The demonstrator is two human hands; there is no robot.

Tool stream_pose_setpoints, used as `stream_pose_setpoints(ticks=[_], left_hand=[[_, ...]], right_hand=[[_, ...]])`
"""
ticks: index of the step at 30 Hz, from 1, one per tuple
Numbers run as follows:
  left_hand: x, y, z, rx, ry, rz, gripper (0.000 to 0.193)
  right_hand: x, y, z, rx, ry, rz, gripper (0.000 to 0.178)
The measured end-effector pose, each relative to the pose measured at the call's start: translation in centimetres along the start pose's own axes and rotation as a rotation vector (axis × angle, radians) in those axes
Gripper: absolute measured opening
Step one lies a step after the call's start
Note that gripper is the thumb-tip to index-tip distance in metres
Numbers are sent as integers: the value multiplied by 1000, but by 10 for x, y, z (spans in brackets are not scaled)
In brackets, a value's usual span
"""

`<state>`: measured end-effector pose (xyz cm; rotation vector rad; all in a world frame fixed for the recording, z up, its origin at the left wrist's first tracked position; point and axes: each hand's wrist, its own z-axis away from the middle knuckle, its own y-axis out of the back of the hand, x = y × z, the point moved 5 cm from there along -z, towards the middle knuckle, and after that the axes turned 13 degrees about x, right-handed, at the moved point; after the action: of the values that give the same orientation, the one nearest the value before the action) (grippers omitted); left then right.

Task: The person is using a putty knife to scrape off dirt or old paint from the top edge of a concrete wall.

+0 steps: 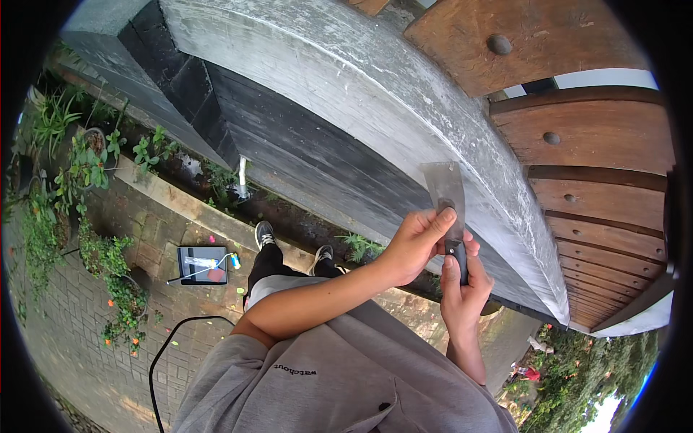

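Note:
A putty knife (442,180) with a wide grey metal blade and a black handle is held up in front of the grey wall. My left hand (414,245) pinches the blade near its base, the thumb lying on the metal. Lower down, the fingers of my right hand (465,289) are closed round the handle. The blade's broad edge points up toward the pale top of the wall (346,94); whether it touches the wall I cannot tell.
Wooden slats (588,137) rise above the wall on the right. A planted ditch (278,216) with a white pipe (242,177) runs along its foot. On the brick paving stand a black tray (182,274) holding tools and several plants (108,267). Someone in red (532,374) is far off.

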<state>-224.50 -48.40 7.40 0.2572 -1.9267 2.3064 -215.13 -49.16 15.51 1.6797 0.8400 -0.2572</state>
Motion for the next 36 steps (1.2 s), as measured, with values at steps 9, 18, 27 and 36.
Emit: stream_pose_setpoints(ticks=[9, 18, 27, 36], left_hand=[[-6, 3, -14, -67, -4, 3, 39], [32, 20, -20, -63, -148, 66, 38], [-24, 25, -22, -69, 54, 164, 36], [1, 49, -14, 32, -113, -96, 37]], right_hand=[[12, 2, -17, -25, 35, 110, 32], [-23, -32, -40, -82, 230, 21, 34], [22, -6, -25, -125, 74, 155, 33], [8, -39, -2, -81, 99, -14, 30]])
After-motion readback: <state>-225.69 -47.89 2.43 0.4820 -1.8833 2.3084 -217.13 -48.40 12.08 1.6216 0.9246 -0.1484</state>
